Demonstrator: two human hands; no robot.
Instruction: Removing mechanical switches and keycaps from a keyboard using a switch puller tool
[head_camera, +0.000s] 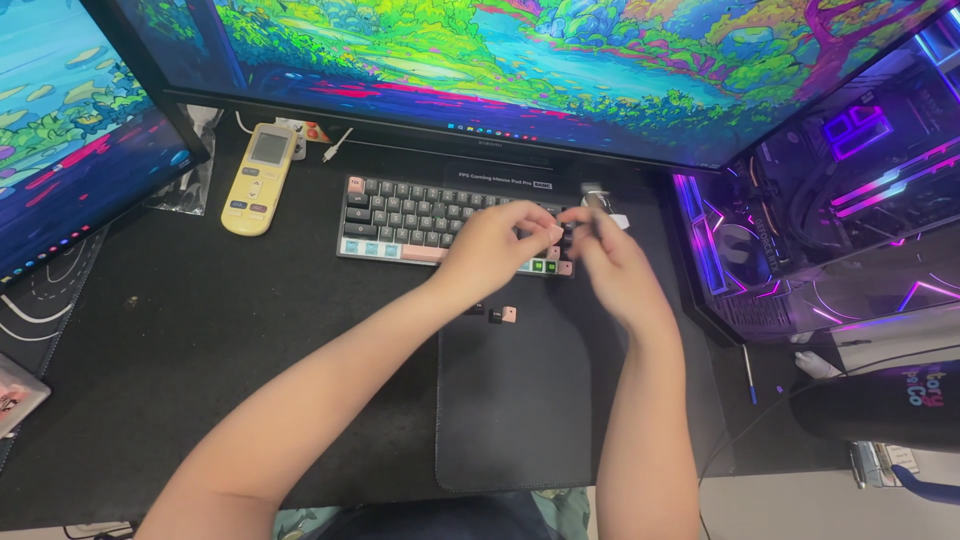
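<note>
A small mechanical keyboard (400, 215) with grey, pink and blue keycaps lies under the main monitor. My left hand (492, 248) hovers over its right half, fingers pinched on a small pale keycap. My right hand (608, 255) is right beside it, fingers closed around a small keycap puller whose metal and white end sticks up above the fingers. The two hands nearly touch at the fingertips. Loose keycaps (500, 314), one dark and one pink, lie on the mouse pad (520, 400) just below the keyboard. The keyboard's right edge is hidden by my hands.
A yellow remote control (257, 178) lies left of the keyboard. A wide monitor (560, 70) spans the back, a second screen (70, 130) stands at the left. A lit computer case (830, 200) stands on the right. A pen (749, 375) lies near the case.
</note>
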